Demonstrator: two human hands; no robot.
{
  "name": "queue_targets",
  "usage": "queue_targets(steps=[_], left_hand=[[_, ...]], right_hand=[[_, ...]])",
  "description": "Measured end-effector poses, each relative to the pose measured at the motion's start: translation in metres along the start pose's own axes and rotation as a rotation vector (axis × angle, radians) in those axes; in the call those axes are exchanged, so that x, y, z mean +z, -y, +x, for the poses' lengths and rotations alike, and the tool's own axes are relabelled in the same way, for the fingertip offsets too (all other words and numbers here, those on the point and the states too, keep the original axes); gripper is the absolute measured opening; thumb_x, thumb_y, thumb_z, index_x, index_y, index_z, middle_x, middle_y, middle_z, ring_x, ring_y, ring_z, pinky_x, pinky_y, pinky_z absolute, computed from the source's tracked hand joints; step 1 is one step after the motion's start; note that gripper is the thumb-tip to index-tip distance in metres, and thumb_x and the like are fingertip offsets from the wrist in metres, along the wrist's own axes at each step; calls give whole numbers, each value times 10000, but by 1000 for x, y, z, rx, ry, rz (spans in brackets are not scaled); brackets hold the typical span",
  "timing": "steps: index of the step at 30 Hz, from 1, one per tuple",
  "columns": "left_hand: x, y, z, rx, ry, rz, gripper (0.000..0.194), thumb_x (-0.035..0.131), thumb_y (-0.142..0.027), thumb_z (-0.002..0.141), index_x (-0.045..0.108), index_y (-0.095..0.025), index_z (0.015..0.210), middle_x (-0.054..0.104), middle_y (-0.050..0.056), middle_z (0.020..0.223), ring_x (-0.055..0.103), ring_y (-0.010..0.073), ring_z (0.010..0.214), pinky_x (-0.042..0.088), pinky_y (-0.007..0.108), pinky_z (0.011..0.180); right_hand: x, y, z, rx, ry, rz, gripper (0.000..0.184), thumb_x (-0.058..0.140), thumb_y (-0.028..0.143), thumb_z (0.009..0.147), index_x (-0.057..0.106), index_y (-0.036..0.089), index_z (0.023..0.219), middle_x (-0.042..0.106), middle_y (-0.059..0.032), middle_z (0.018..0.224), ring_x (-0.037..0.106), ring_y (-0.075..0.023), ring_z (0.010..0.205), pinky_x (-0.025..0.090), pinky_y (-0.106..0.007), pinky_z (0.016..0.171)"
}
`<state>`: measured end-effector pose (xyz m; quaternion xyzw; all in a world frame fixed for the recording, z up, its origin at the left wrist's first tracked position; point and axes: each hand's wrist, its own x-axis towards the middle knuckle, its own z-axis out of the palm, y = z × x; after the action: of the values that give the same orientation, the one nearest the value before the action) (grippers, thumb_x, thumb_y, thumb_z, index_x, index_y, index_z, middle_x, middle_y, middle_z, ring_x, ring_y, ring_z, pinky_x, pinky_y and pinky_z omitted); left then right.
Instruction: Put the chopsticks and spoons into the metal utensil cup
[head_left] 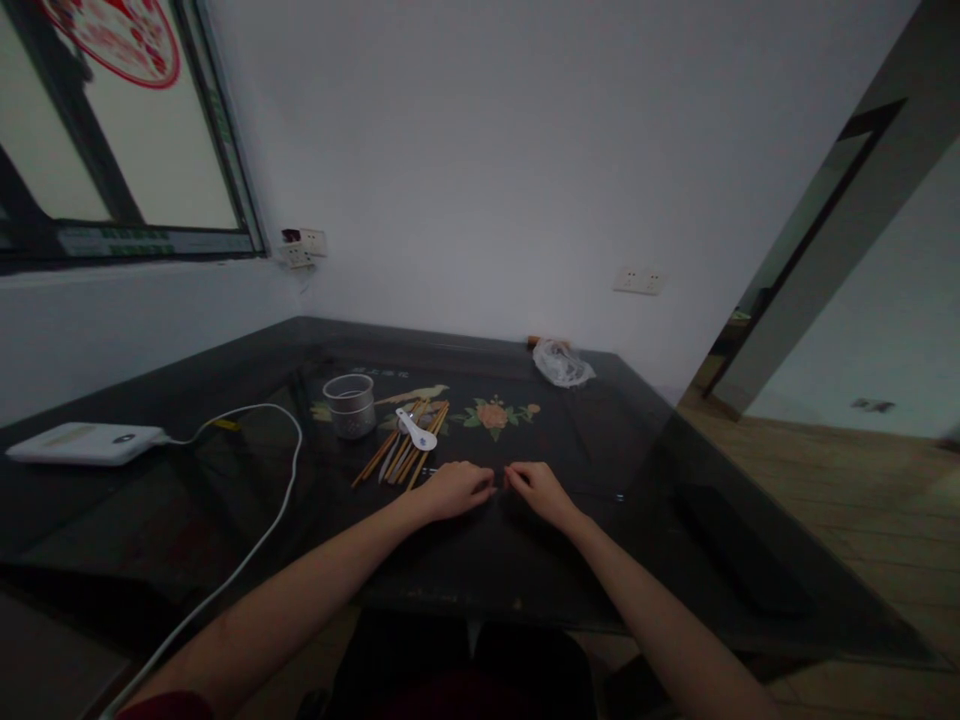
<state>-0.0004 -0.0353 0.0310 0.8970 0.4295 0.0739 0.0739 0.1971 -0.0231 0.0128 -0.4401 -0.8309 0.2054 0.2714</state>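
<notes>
My left hand [459, 488] rests on the dark table with its fingers curled in, and nothing shows in it. A short gap away, my right hand [541, 490] lies facing it, also loosely closed with nothing visible inside. Just beyond my left hand is a loose bundle of wooden chopsticks [409, 455]. Across the bundle lies a white spoon [417, 432] with a small blue mark in its bowl. A clear, ribbed plastic cup [350, 408] stands upright to the left of the chopsticks.
A white power bank [79, 443] sits at the left, its white cable [294, 470] looping toward my left arm. A crumpled plastic bag [561, 364] is near the wall. Toward the table's right edge lies a long black object [739, 550]. The tabletop [600, 440] bears a flower print.
</notes>
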Motion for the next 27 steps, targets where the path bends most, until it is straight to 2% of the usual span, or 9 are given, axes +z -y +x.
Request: queue_targets(steps=[9,16,27], left_hand=[[0,-1,0,-2,-4,8,209,439,-352,900,601,-221,923,682,46,850,642,196,793,440,249,666],[-1,-1,0,32,7,54,313,327,-356,942,603,-211,974,689,79,906,652,223,837,462,286,695],[-3,-1,-1,20,5,11,216,423,-358,911,589,-222,928,678,42,841,647,203,809,434,251,659]], right_hand=[[-1,0,0,-21,5,-31,328,435,276,899,613,158,650,585,-2,598,520,-121,591,326,-220,585],[-1,2,-1,-21,15,-46,349,415,301,919,626,159,680,602,-5,610,523,-119,591,325,-215,594],[0,1,-1,-15,35,-74,322,441,280,903,642,166,678,612,-16,612,526,-127,588,315,-226,590]])
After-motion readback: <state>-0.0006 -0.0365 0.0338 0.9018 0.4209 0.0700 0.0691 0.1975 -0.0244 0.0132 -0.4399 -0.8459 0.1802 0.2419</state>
